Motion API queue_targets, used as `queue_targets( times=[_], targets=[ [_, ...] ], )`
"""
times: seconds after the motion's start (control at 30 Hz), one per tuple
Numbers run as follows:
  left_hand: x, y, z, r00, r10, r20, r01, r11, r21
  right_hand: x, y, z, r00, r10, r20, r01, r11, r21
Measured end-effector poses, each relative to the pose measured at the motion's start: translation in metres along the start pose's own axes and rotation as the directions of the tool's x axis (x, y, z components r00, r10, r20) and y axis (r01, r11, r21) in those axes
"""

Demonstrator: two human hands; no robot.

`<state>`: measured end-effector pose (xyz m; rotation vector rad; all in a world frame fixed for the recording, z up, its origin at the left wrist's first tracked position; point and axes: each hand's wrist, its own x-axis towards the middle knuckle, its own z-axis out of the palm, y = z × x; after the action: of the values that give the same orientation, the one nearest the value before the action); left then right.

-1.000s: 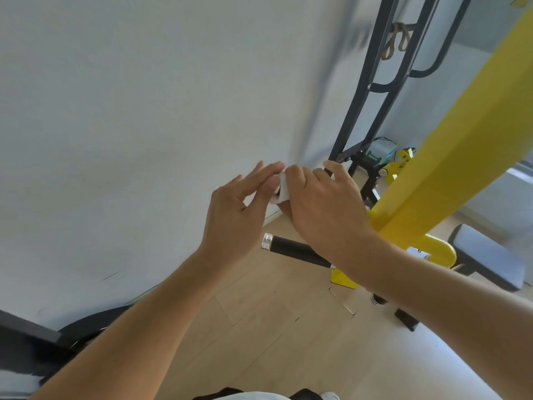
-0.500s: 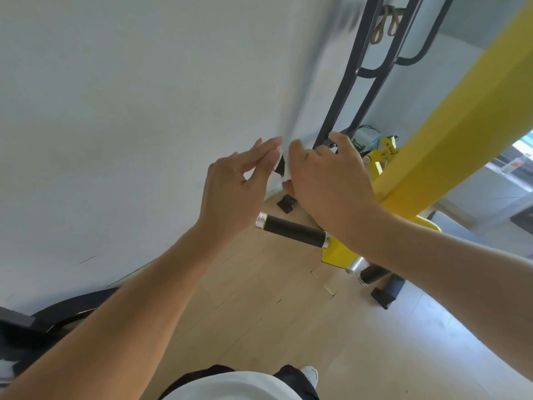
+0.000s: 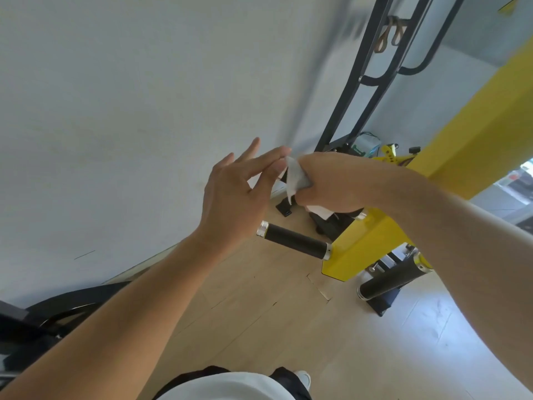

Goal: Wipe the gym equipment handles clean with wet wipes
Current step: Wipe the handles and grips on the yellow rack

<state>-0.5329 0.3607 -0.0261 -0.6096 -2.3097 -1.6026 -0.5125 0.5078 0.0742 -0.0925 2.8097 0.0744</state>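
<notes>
My right hand is closed around a white wet wipe, a fold of which sticks out on its left side. My left hand is spread open beside it, thumb and forefinger tips touching the wipe's upper edge. Just below both hands a black handle with silver end caps juts left from a yellow machine arm. A second black handle points down and left from the same arm, lower right.
A white wall fills the left. A black steel frame stands in the far corner, with a wide yellow beam to its right. Dark equipment sits low left. Light wood floor lies below.
My left hand has opened and drawn slightly left, leaving the wipe bunched in my right hand. The view has dipped, bringing the second handle into sight.
</notes>
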Motion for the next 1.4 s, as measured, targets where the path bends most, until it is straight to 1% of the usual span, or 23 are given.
queue_targets(
  times=[0.03,0.07,0.1,0.13,0.17,0.27,0.33,0.4,0.5,0.57,0.67,0.73,0.8,0.83,1.0,1.03,1.13,1.17,1.2,1.23,1.27,1.3,1.4],
  targets=[
    [0.000,0.000,0.000,1.000,-0.002,0.012,0.001,1.000,0.015,-0.006,0.001,0.001,0.999,0.034,0.001,-0.034,0.996,-0.080],
    [0.000,0.001,-0.001,1.000,-0.001,0.019,0.001,1.000,0.017,-0.012,0.002,0.005,0.998,0.061,-0.033,-0.065,0.985,-0.162],
    [-0.001,0.002,-0.002,1.000,0.000,0.023,0.000,1.000,0.006,-0.017,0.003,0.010,0.993,0.069,-0.091,-0.087,0.973,-0.215],
    [-0.002,0.003,-0.002,1.000,0.000,0.025,0.000,1.000,-0.012,-0.021,0.003,0.016,0.987,0.058,-0.153,-0.091,0.971,-0.223],
    [-0.003,0.004,-0.003,1.000,-0.003,0.021,0.004,0.999,-0.033,-0.024,0.002,0.021,0.978,0.038,-0.207,-0.079,0.979,-0.191],
    [-0.005,0.004,-0.005,1.000,-0.019,-0.005,0.019,0.998,-0.068,-0.029,-0.001,0.026,0.947,0.038,-0.318,-0.036,0.999,0.013],
    [-0.007,0.003,-0.008,1.000,-0.024,-0.018,0.023,0.998,-0.064,-0.033,-0.004,0.028,0.928,0.010,-0.372,0.004,0.999,0.035],
    [-0.009,0.001,-0.012,1.000,-0.014,-0.024,0.012,0.998,-0.058,-0.041,-0.008,0.034,0.923,-0.019,-0.385,0.040,0.998,0.046],
    [-0.011,0.001,-0.017,1.000,0.002,-0.022,-0.002,0.999,-0.034,-0.052,-0.016,0.041,0.939,-0.030,-0.344,0.069,0.992,0.102],
    [-0.012,0.002,-0.019,1.000,0.000,-0.019,0.000,1.000,-0.030,-0.053,-0.018,0.041,0.931,-0.077,-0.357,0.136,0.981,0.141],
    [-0.012,0.002,-0.020,1.000,0.003,-0.005,-0.004,0.999,-0.037,-0.044,-0.019,0.041,0.893,-0.139,-0.428,0.269,0.927,0.261],
    [-0.012,0.002,-0.021,1.000,-0.012,-0.003,0.012,0.998,-0.055,-0.037,-0.024,0.042,0.861,-0.100,-0.498,0.285,0.907,0.310],
    [-0.012,0.003,-0.021,1.000,-0.021,-0.007,0.021,0.998,-0.065,-0.032,-0.024,0.045,0.831,-0.039,-0.555,0.223,0.937,0.268],
    [-0.011,0.003,-0.021,1.000,-0.019,-0.003,0.019,0.998,-0.064,-0.032,-0.023,0.046,0.829,-0.026,-0.558,0.189,0.953,0.237],
    [-0.010,0.003,-0.018,1.000,0.009,0.030,-0.008,0.999,-0.045,-0.046,-0.005,0.040,0.896,0.024,-0.444,0.017,0.996,0.088],
    [-0.010,0.004,-0.018,1.000,0.011,0.028,-0.009,0.999,-0.046,-0.046,-0.007,0.040,0.887,0.029,-0.461,0.023,0.994,0.106],
    [-0.011,0.006,-0.016,1.000,-0.019,0.019,0.020,0.996,-0.091,-0.037,-0.024,0.041,0.827,-0.012,-0.562,0.122,0.980,0.158],
    [-0.011,0.007,-0.015,1.000,-0.019,0.021,0.021,0.994,-0.104,-0.035,-0.029,0.040,0.821,-0.022,-0.570,0.141,0.976,0.164],
    [-0.011,0.007,-0.014,1.000,-0.017,0.021,0.019,0.994,-0.109,-0.034,-0.030,0.038,0.835,-0.032,-0.550,0.136,0.979,0.150],
    [-0.012,0.006,-0.014,1.000,-0.017,0.015,0.019,0.994,-0.110,-0.035,-0.027,0.038,0.855,-0.039,-0.517,0.112,0.987,0.112],
    [-0.011,0.005,-0.014,1.000,-0.017,0.008,0.018,0.994,-0.109,-0.040,-0.023,0.035,0.881,-0.034,-0.472,0.052,0.998,0.025],
    [-0.011,0.005,-0.014,1.000,-0.012,0.003,0.012,0.994,-0.105,-0.046,-0.016,0.035,0.897,-0.029,-0.440,-0.022,0.994,-0.110],
    [-0.011,0.003,-0.012,1.000,0.013,-0.008,-0.014,0.996,-0.084,-0.071,-0.005,0.040,0.942,0.068,-0.329,-0.202,0.897,-0.393]
  ],
)
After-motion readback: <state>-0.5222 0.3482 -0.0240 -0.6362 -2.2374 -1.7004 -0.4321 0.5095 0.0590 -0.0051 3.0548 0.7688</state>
